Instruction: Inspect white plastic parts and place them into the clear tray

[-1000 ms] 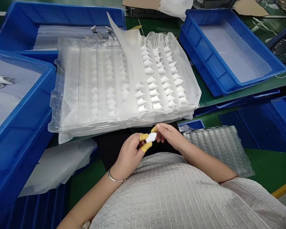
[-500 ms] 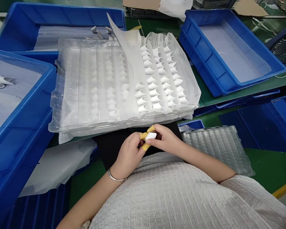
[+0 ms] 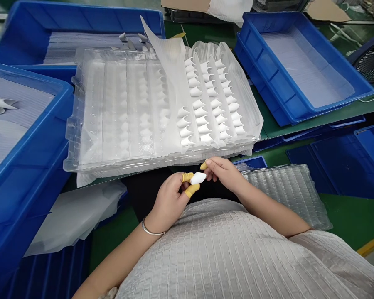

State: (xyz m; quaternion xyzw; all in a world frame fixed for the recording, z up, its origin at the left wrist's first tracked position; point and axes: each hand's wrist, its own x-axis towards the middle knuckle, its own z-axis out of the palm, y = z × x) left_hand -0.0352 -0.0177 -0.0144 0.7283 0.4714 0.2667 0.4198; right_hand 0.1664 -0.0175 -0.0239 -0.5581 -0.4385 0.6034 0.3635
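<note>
My left hand, with yellow finger cots on thumb and forefinger, pinches a small white piece with a pointed end. Just to the right, apart from that piece, is my right hand. Its thumb presses against a forefinger in a yellow cot; whether anything tiny is between them I cannot make out. Beyond both hands lies a clear plastic tray under a thin white sheet. On its right side, rows of white slant-cut tube pieces show uncovered; those on the left show dimly through the cover.
Blue bins stand at the left, back left and right. More white pieces lie in the left ones. A ridged clear tray is low at my right, white sheets low at my left. A fan stands far right.
My right hand has drawn away from the white piece, slightly up and to the right. My left hand keeps the piece in nearly the same place.
</note>
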